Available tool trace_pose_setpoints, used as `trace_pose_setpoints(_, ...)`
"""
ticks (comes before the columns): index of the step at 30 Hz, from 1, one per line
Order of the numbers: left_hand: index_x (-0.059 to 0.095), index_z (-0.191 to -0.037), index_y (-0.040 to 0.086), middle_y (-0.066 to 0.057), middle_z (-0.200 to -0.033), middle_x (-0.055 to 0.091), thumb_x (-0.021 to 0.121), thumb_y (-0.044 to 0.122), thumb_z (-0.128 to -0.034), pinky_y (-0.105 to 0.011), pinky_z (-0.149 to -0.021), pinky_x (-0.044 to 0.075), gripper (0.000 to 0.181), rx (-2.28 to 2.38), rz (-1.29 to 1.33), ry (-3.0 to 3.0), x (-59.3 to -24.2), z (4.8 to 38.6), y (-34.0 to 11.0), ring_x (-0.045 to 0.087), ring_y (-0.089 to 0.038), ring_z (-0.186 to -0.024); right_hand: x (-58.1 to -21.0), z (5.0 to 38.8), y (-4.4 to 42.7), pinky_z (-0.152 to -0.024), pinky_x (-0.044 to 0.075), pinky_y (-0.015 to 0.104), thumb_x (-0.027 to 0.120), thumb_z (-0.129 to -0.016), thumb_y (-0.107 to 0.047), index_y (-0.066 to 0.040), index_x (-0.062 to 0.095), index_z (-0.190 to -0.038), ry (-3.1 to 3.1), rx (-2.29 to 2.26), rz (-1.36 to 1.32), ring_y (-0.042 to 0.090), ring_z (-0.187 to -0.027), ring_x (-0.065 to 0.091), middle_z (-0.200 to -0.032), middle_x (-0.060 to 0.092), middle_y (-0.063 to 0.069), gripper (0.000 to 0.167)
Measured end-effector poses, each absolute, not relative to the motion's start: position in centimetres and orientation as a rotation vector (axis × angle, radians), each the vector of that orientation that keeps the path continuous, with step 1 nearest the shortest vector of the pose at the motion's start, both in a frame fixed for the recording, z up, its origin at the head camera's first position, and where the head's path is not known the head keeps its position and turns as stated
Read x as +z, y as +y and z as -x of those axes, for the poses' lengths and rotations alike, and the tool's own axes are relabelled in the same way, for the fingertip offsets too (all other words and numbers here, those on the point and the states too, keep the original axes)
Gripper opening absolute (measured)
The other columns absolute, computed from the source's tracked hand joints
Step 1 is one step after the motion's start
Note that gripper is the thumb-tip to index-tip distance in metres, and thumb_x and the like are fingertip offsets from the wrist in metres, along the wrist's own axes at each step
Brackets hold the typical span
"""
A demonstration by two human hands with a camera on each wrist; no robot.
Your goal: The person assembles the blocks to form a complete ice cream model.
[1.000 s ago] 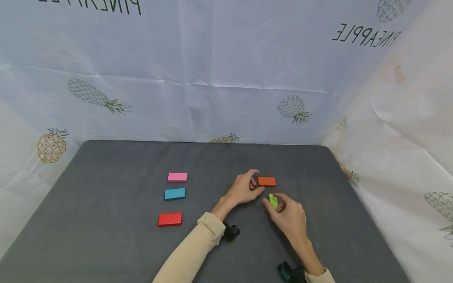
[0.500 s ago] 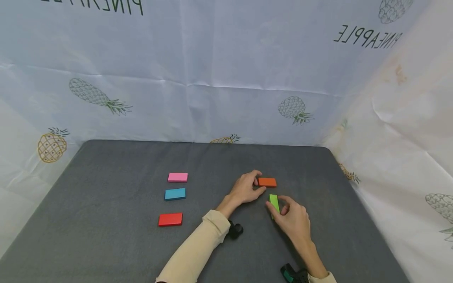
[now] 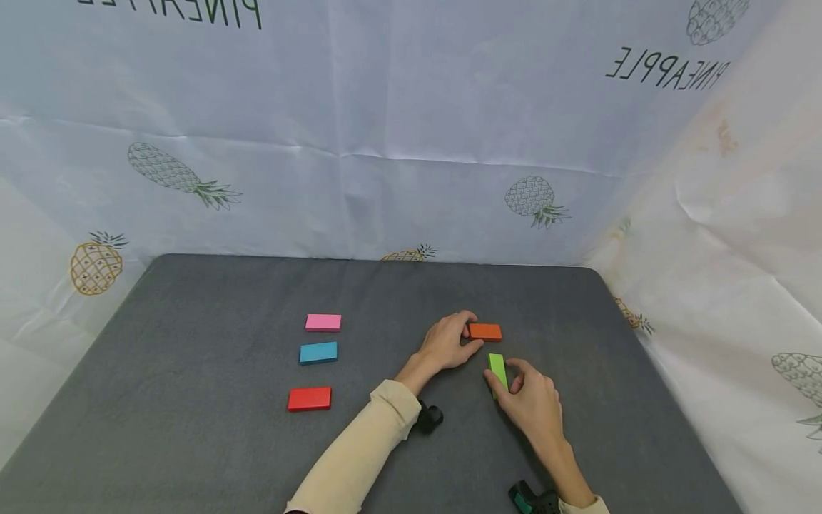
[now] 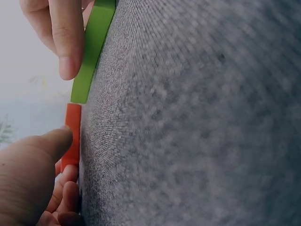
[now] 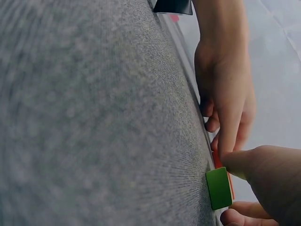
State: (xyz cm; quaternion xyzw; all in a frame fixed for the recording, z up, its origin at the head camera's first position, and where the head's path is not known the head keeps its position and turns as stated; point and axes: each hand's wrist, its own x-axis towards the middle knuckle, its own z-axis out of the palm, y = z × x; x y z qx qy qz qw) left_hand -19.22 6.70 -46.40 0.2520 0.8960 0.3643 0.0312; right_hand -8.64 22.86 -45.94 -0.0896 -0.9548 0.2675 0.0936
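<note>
An orange block [image 3: 486, 332] lies flat on the grey table at centre right. My left hand [image 3: 443, 343] has its thumb and index finger on opposite long sides of that block's left end, pinching it. Just in front of it is a lime-green block [image 3: 497, 368], its long side pointing away from me. My right hand [image 3: 533, 403] pinches this block between thumb and index finger. In the left wrist view the green block [image 4: 89, 70] comes close to the orange block [image 4: 73, 122]; whether they touch I cannot tell.
To the left, a pink block [image 3: 323, 323], a blue block [image 3: 318, 353] and a red block [image 3: 310, 399] lie in a column on the grey table [image 3: 193, 442]. A pale pineapple-print cloth [image 3: 398, 193] hangs behind and beside the table.
My left hand has shifted right onto the orange block. The right hand has moved slightly right and towards me, and more of the green block shows. Over the last half second almost nothing moves.
</note>
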Motion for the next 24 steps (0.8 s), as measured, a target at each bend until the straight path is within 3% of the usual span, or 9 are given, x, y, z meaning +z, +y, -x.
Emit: trace_pose_setpoints(24, 0.066, -0.127, 0.01, -0.005, -0.098, 0.067, 0.068, 0.021, -0.0992, -0.023, -0.072, 0.043, 0.03, 1.104, -0.808, 2.795, -46.32, 18.98, 6.83, 0.053, -0.011, -0.078, -45.95, 9.05, 22.37, -0.042, 0.03, 0.024, 0.079, -0.089, -0.029, 0.001, 0.074, -0.115, -2.852, 0.804, 0.232, 0.009, -0.043, 0.037, -0.055, 0.05, -0.001, 0.039)
